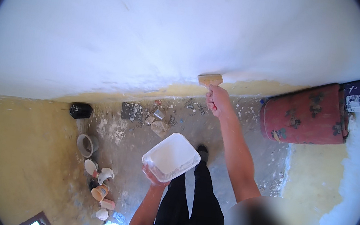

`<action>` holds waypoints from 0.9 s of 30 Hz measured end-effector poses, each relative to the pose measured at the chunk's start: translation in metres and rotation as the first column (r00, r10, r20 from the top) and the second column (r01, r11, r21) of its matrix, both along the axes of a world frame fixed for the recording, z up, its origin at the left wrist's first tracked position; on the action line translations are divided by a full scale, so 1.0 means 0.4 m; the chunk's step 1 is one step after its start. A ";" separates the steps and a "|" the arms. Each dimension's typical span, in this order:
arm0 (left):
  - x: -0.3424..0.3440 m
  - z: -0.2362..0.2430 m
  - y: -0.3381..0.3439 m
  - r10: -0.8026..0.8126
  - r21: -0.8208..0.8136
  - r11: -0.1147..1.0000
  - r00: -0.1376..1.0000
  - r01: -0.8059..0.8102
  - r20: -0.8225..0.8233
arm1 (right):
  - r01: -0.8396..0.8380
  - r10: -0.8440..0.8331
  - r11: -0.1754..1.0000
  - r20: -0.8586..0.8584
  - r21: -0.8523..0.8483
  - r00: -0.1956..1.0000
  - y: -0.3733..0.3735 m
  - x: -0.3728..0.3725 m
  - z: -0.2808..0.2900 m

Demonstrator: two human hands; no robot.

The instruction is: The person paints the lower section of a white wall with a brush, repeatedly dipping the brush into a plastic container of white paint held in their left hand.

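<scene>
My right hand (218,100) is closed round the handle of a wide flat paintbrush (210,79). The tan head of the brush touches the wall (152,42) where white coating meets a bare yellow strip. Lower down, my left hand (154,175) grips a white rectangular plastic tub (173,156) by its near left side, tilted so that its inside shows. White residue coats the tub's walls; how much it holds I cannot tell.
A red barrel-like container (306,113) with dark flower patterns stands at right, a dark purple box (355,96) beside its top. White-spattered floor (131,187) bears a black pot (81,110), a grey bucket (87,145), rubble (159,127) and several small containers along the left wall.
</scene>
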State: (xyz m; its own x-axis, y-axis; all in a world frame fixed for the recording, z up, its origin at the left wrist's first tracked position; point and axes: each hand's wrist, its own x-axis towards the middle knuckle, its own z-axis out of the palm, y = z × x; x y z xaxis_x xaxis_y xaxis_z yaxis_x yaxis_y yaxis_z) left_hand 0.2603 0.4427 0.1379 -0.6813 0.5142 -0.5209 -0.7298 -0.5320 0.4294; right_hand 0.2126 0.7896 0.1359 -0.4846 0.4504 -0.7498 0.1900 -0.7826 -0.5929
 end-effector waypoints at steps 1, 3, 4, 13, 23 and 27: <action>-0.005 0.014 0.001 -0.011 0.009 1.000 1.000 0.011 -0.009 | -0.010 0.010 0.999 -0.005 0.031 1.000 -0.003 -0.004 0.115; -0.009 0.048 0.004 -0.052 0.016 0.998 0.998 0.053 -0.044 | 0.018 -0.007 0.996 -0.134 0.083 0.991 -0.033 0.021 0.323; -0.016 0.070 0.019 -0.081 0.016 0.996 0.994 0.082 -0.071 | 0.034 -0.012 0.994 -0.195 0.107 0.981 -0.039 0.034 0.415; -0.028 0.159 0.057 -0.122 0.058 0.990 0.988 0.128 -0.094 | 0.137 0.174 0.840 -0.501 0.524 0.848 -0.050 0.054 0.899; -0.022 0.148 0.048 -0.082 -0.024 0.996 0.996 0.081 -0.040 | 0.065 0.093 0.933 -0.410 0.355 0.907 -0.026 0.018 0.310; -0.014 0.090 0.022 -0.081 -0.059 0.995 0.997 0.082 0.015 | 0.024 0.031 0.979 -0.268 0.200 0.963 -0.048 0.057 0.033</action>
State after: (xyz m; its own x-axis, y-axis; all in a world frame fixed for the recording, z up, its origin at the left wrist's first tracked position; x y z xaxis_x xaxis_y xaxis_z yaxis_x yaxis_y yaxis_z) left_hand 0.2548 0.4516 0.1741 -0.6316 0.5356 -0.5605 -0.7752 -0.4442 0.4491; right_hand 0.2353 0.7705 0.1493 -0.6574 0.5756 -0.4863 0.0046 -0.6423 -0.7664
